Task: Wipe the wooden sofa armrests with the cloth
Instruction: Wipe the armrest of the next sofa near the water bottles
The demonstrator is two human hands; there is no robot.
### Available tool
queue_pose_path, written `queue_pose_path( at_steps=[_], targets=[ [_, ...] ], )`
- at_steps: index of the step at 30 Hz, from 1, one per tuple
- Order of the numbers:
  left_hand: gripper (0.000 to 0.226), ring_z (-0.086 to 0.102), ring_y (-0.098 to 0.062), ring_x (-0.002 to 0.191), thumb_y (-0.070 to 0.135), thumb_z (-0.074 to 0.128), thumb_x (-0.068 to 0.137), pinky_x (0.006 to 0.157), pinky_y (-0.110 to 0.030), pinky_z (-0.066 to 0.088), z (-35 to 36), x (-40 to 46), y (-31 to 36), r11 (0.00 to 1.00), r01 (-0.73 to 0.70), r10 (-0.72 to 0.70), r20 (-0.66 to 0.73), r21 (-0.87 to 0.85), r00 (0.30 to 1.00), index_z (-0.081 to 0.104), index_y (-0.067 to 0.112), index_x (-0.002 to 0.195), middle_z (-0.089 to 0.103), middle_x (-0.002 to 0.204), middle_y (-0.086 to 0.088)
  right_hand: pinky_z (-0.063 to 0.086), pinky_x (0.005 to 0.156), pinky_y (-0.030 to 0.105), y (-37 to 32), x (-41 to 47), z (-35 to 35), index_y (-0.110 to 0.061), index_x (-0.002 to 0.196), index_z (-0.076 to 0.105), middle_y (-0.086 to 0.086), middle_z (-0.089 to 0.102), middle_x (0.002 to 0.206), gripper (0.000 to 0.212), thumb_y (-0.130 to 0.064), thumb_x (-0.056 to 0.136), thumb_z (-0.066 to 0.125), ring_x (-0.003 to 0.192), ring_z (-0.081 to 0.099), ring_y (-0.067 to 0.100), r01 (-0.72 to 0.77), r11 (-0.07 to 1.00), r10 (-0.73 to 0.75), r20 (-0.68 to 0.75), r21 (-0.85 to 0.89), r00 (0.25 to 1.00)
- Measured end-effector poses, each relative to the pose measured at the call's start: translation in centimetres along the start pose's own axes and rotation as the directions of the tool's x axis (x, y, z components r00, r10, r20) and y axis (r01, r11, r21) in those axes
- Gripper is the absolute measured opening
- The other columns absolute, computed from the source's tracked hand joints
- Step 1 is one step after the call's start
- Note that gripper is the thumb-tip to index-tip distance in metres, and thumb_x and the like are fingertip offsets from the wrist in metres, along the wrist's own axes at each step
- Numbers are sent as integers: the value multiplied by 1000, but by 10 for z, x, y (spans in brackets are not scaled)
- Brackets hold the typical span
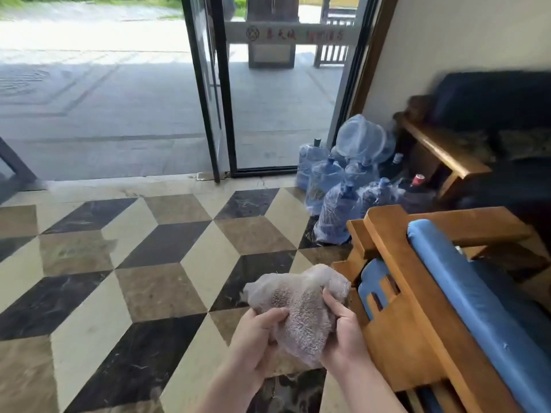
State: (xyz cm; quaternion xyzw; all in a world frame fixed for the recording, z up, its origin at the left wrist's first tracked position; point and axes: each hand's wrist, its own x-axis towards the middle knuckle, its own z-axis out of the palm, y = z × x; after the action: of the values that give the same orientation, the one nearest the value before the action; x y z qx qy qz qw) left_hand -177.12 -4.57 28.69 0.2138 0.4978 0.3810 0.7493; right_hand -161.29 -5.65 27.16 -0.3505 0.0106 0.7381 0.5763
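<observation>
A crumpled grey-pink cloth (298, 305) is bunched between both hands above the floor at the lower middle. My left hand (253, 338) grips its lower left part with curled fingers. My right hand (343, 332) grips its right side, thumb on top. Just to the right stands a wooden sofa (417, 308) seen from behind, with a blue cushion (465, 293) along its back. A second wooden sofa with a flat wooden armrest (441, 150) and dark blue cushions stands farther back on the right.
Several blue water jugs (343, 186) in plastic wrap stand and lie on the floor between the two sofas and the glass door (208, 99). The patterned tile floor (134, 278) spreads to the left. Beyond the door lies a paved yard.
</observation>
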Motion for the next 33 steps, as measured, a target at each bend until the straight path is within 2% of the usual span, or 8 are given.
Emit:
queue_pose_path(
  at_steps=[5,8,13,18,22,27,30,33],
  targets=[
    [26,72,-30,69,3,74,85,58,-35,61,-43,63,33,980,128,-134,24,153,991,67,-4,109,74,93,-21,57,89,58,-19,58,29,1,134,60,30,68,127,56,-24,84,64,113,69,47,30,998,-21,-183,48,983],
    [36,76,-30,72,17,70,87,57,-34,61,-45,111,59,963,236,-244,44,132,969,67,-1,118,76,104,-26,61,74,55,-39,105,39,0,126,65,29,72,118,48,-24,85,63,99,74,47,63,987,-31,-212,148,977],
    [33,76,-29,70,23,64,94,57,-34,61,-4,216,112,946,306,-304,-36,106,952,65,-4,113,77,88,-18,42,104,61,-83,201,53,1,122,64,28,71,121,36,-26,101,53,116,61,46,70,966,-4,-253,250,968],
    [23,69,-31,83,11,58,93,76,-38,56,31,312,189,933,330,-327,-46,139,944,64,0,113,72,98,-22,48,91,60,-146,292,78,1,125,64,28,73,119,34,-21,104,49,114,63,43,59,967,-1,-228,246,974],
    [26,68,-31,73,11,64,82,64,-36,61,73,393,246,904,319,-339,23,286,941,62,-1,106,69,84,-21,52,84,56,-208,365,103,0,132,60,27,73,119,36,-18,104,48,110,67,41,59,979,-10,-240,197,971],
    [34,71,-39,95,9,61,91,94,-49,56,145,474,265,866,391,-421,32,310,907,58,-1,124,72,110,-29,54,86,55,-272,414,116,0,130,61,27,73,119,36,-20,102,51,107,70,41,144,960,-60,-326,241,943],
    [50,70,-36,91,4,65,83,89,-47,58,199,530,262,843,436,-483,87,315,871,54,-1,131,70,118,-31,62,75,51,-327,434,104,0,119,66,25,76,110,30,-22,102,54,92,77,39,257,929,-122,-434,267,893],
    [42,69,-31,76,0,64,86,72,-39,59,251,580,252,799,449,-536,134,399,834,56,0,126,70,104,-24,60,87,54,-372,449,81,0,118,67,25,76,108,27,-19,103,55,100,74,40,381,878,-145,-596,291,790]
  ],
)
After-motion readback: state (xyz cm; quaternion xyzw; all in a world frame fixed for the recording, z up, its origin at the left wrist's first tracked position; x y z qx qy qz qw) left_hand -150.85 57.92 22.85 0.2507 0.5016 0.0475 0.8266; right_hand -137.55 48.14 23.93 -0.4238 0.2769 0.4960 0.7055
